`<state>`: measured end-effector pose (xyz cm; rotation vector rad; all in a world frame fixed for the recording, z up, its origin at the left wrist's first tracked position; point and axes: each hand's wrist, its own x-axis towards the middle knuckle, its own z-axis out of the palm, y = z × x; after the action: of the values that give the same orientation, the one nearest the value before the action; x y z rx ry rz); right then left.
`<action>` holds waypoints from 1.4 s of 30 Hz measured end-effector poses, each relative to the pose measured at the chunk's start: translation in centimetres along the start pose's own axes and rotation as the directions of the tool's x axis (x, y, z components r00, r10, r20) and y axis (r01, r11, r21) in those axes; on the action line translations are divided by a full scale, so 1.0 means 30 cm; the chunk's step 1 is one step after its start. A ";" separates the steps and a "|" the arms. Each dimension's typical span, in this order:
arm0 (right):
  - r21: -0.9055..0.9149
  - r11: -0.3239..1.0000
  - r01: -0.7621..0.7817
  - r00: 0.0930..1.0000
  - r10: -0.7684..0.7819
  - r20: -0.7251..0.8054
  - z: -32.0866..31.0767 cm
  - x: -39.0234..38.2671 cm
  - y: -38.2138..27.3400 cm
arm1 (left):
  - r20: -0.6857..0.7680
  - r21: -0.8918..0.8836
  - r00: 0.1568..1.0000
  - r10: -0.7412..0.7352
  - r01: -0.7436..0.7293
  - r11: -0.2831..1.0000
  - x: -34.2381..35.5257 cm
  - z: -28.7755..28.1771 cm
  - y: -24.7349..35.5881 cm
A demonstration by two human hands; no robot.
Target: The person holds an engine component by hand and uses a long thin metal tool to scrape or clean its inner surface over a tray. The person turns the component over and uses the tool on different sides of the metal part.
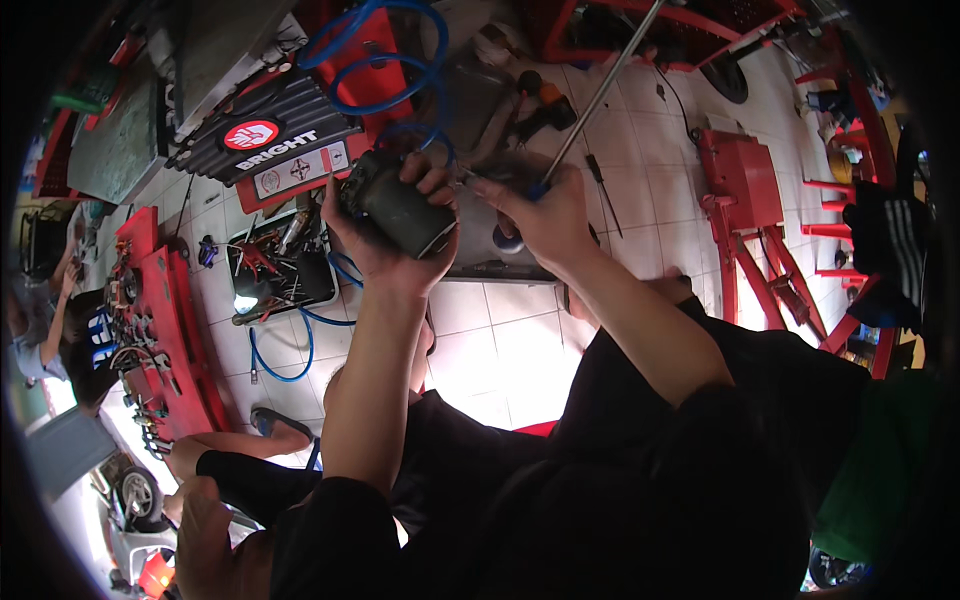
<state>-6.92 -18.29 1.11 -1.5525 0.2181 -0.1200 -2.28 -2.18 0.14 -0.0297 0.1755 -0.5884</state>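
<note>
My left hand (350,242) is wrapped round a dark, roughly cylindrical metal part (415,212), raised in the middle of the view. Just to its right my right hand (550,225) is closed, thumb forward, on a small tool (466,178) with a metallic tip; its exact shape is hidden by the fingers. A long silver rod (600,85) with a blue end runs up from behind this hand; whether I grip it is unclear. Below both hands lies a dark metal pan (480,272) on the tiled floor.
A tool tray (300,305), coiled blue hose (372,95) and a black-and-red case (200,160) lie ahead-left. A screwdriver (607,200) lies beside a red stand (748,180). A red bench (185,340) lines the left, near a co-worker (50,340) and someone's leg (220,450).
</note>
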 end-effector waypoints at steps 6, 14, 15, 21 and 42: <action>0.187 0.977 0.101 0.992 -0.114 0.056 -0.019 0.028 -0.044 | -0.276 0.193 0.959 -0.056 0.113 0.975 0.027 -0.023 -0.041; 0.028 0.999 -0.041 0.997 0.039 0.059 -0.045 0.049 -0.010 | -0.373 0.240 0.924 -0.079 0.179 0.954 0.051 -0.041 -0.070; 0.031 0.999 -0.041 0.997 0.040 0.061 -0.044 0.046 -0.014 | -0.371 0.224 0.925 -0.085 0.177 0.958 0.051 -0.043 -0.068; -0.127 0.990 0.065 0.998 -0.065 0.002 -0.040 0.040 -0.001 | -0.217 0.208 0.963 -0.161 0.206 0.956 0.049 -0.092 -0.039; 0.335 0.874 -0.351 0.936 0.340 0.093 -0.003 0.012 0.028 | -0.067 0.627 0.997 0.039 0.012 0.779 0.029 -0.149 -0.047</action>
<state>-6.63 -18.44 0.25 -1.1411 0.4249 0.1438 -3.13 -3.74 -4.30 0.6503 0.0449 -0.6109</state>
